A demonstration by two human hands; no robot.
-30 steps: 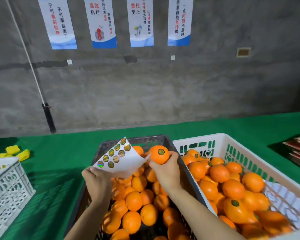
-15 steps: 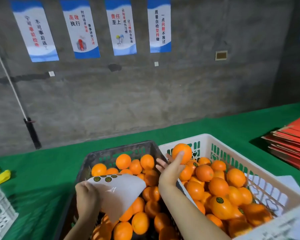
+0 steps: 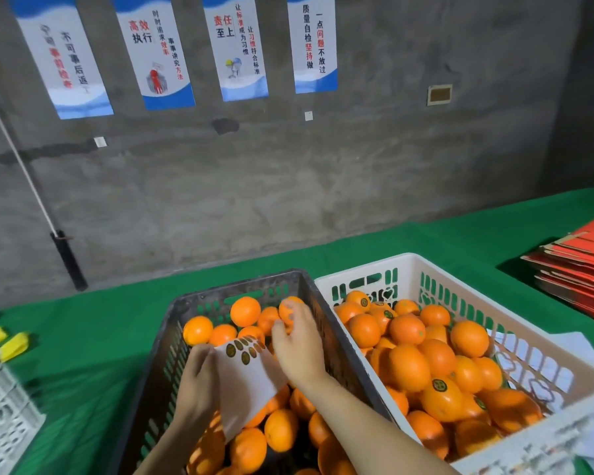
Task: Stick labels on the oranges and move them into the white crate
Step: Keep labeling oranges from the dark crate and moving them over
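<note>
Two crates stand side by side, touching, on a green table cover [image 3: 83, 354]. Head view: the left hand [image 3: 199, 382] pinches a curled label sheet [image 3: 251, 378] that carries several round stickers [image 3: 242, 351]. The right hand [image 3: 299, 347] curls its fingers over an unlabelled orange [image 3: 288, 303] at the far end of the dark crate [image 3: 240, 286]. The white crate [image 3: 408, 260] holds many oranges [image 3: 408, 365], some showing labels. Judged progress: roughly midway, since the dark crate is well stocked with bare fruit.
</note>
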